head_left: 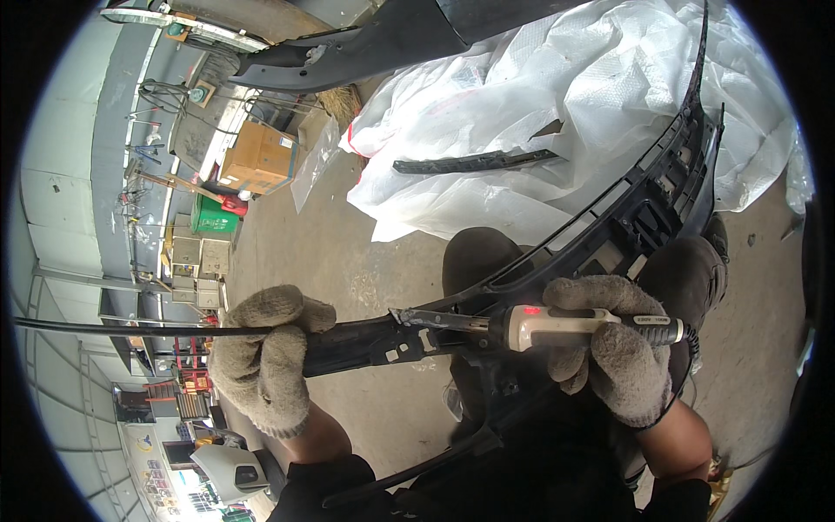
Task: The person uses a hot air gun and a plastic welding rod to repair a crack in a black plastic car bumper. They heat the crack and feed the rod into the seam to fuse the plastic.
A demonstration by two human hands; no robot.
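Observation:
A black plastic car bumper part (644,213) with slots and openings lies across my knees, running from the far right to my left hand. My gloved left hand (270,357) is closed around its narrow left end. A thin black strip (130,329) runs from that hand toward the left; whether it belongs to the bumper part, I cannot tell. Gripped in my gloved right hand (613,348) is a beige and black soldering iron (557,329) with a small lit red display. Its flat metal tip points left and lies over the bumper part, seemingly touching its surface.
White bubble wrap (487,113) covers the floor area ahead, bearing a loose black strip piece (478,163). A large dark panel (374,48) spans the top. To the left are a cardboard box (258,157), a green bin (213,214) and shelving with tools.

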